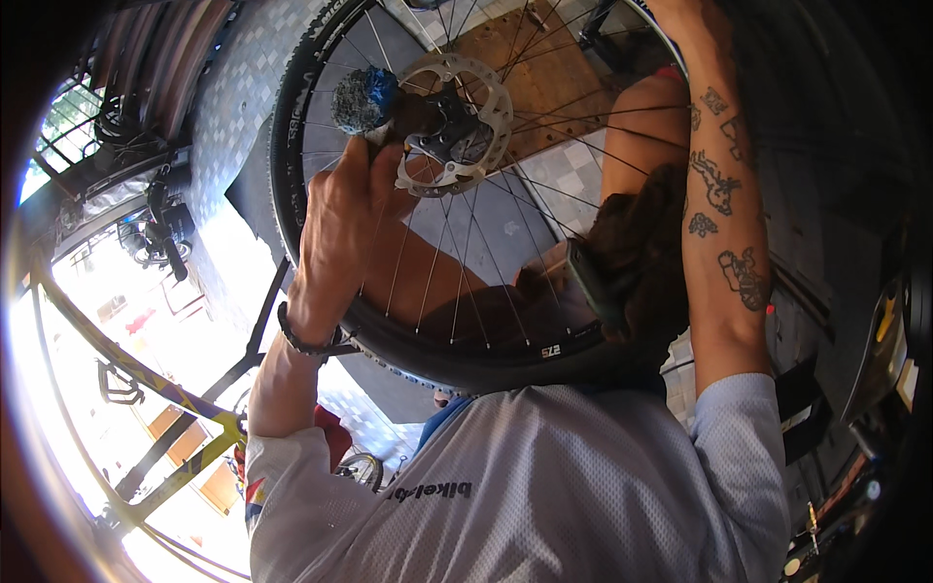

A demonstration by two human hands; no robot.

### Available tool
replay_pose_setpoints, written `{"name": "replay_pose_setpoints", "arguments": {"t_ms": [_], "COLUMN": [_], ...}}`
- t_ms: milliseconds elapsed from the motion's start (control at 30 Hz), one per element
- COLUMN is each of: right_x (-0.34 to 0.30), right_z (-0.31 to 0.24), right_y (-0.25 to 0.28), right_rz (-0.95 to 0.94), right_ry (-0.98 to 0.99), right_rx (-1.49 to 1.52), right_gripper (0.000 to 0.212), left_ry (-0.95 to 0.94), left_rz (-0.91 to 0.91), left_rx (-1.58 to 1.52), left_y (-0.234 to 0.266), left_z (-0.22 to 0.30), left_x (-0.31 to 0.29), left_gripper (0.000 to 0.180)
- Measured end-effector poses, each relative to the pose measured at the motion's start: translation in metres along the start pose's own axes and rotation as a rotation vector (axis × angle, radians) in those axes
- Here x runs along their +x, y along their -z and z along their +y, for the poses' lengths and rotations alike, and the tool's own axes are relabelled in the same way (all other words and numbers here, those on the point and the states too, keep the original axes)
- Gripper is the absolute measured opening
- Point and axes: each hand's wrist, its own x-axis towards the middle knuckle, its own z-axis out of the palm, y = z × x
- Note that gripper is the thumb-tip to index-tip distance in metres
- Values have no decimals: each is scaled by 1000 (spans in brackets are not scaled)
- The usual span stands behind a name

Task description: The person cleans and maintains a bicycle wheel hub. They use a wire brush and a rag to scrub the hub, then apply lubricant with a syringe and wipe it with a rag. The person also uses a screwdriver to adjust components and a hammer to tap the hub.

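Observation:
A bicycle wheel (pixel 282 175) with a black tyre and thin spokes is in front of my body, over my legs. Its silver disc rotor (pixel 503 107) surrounds the dark hub (pixel 452 126). My left hand (pixel 340 209) reaches in beside the rotor, thumb and fingers pinched together on a small whitish piece that I cannot make out. Just beyond those fingertips is a round, fuzzy grey and blue wad (pixel 360 102); whether the hand holds it does not show. My right hand (pixel 680 12) is at the rim's far right, mostly cut off by the upper edge, its fingers hidden.
A wooden board (pixel 515 58) lies under the wheel on the tiled floor (pixel 228 136). To the left stands a yellow-green bicycle frame (pixel 204 457). Another bicycle wheel (pixel 362 471) shows behind my left sleeve. Dark shop clutter (pixel 875 389) lines the right side.

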Motion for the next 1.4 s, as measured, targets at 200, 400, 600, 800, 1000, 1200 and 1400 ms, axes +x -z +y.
{"name": "replay_pose_setpoints", "arguments": {"t_ms": [200, 400, 600, 800, 1000, 1200, 1400], "right_x": [0, 1, -2, 9, -29, -133, -127], "right_z": [-4, -2, -5, 5, -70, -148, -157], "right_y": [1, -3, -2, -5, 40, 35, 21], "right_rz": [6, 0, 9, -95, -112, -625, -570], "right_ry": [-24, -3, -25, 25, 684, 1218, 1362], "right_rx": [17, 36, 73, -35, 617, 170, 36], "right_gripper": [83, 80, 80, 95, 39, 25, 22], "left_ry": [143, 249, -262, 579, 697, 823, 862], "left_rz": [72, 140, 165, 104, 338, 472, 528], "left_rx": [-212, -214, 53, -966, -1121, -1139, -1248], "left_y": [18, 25, -10, 27, 32, 4, -21], "left_z": [-1, 9, -25, -28, -55, -82, -97], "left_x": [-2, 1, -8, -47, -114, -158, -192], "left_gripper": [28, 30, 26, 44, 52, 54, 52]}}
